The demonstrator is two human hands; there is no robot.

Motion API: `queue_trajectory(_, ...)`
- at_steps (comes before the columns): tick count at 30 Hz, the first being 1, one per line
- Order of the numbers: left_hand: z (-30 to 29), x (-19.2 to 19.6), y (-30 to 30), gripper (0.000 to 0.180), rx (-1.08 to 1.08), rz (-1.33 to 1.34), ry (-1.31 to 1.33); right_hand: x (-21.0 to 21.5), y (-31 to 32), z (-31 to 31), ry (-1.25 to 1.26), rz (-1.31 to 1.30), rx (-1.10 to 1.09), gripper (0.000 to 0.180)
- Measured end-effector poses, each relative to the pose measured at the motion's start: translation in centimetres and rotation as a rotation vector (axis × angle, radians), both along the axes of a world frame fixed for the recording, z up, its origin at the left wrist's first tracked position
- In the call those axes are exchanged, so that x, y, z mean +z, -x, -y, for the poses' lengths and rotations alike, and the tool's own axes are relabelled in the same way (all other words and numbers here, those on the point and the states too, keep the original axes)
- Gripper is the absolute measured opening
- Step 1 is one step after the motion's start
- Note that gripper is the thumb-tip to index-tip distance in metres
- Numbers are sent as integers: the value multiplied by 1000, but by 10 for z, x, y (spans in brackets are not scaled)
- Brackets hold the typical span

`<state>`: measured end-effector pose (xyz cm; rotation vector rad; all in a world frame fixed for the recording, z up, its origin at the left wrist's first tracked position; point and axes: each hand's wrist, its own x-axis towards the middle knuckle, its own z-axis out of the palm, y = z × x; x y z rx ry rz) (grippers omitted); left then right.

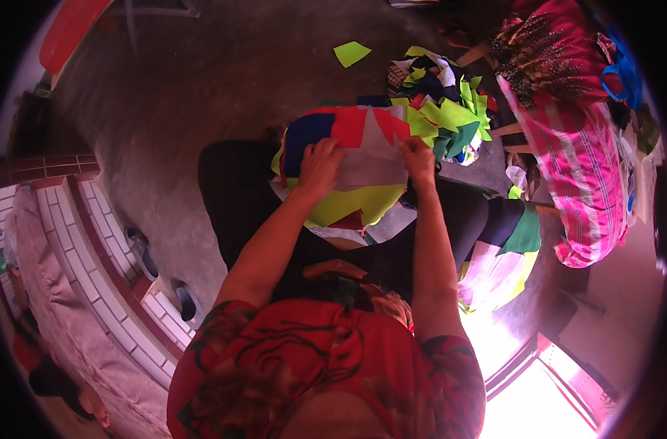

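Observation:
Across my lap lies a patchwork cloth (374, 167) made of blue, red, grey and lime-green pieces. My left hand (320, 168) rests on it, fingers spread over the seam between the blue and grey parts. At the cloth's right side, my right hand (419, 158) has its fingertips pinched together on the edge, near a red pointed piece. Whether a needle or pin is between those fingers is too small to make out. Just beyond that hand sits a heap of fabric scraps (450, 110) in lime green, dark green, white and black.
One lime-green scrap (352, 53) lies alone on the dark floor. To the right stands a seat draped in pink checked cloth (567, 168). More patchwork (498, 267) hangs beside my right leg. Slippers (187, 301) lie by the tiled step at left, where another person's arm shows.

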<state>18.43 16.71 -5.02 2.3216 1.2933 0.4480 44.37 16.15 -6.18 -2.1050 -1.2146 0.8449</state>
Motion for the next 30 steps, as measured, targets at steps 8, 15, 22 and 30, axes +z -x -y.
queue_trajectory(8, -3, -16, 0, 49, -33, -112, -81, -41, 20, 10, -31, 179, 162, 35)
queue_trajectory(15, -2, 1, -3, 48, -79, -91, -22, -4, 40, 12, -118, 370, 55, 38)
queue_trajectory(22, -10, -21, 6, 52, -144, -65, -85, 155, 29, 63, -471, 165, 82, 35)
queue_trajectory(30, -1, -14, 8, 53, -134, -113, -84, 166, -115, 178, -536, 613, -306, 32)
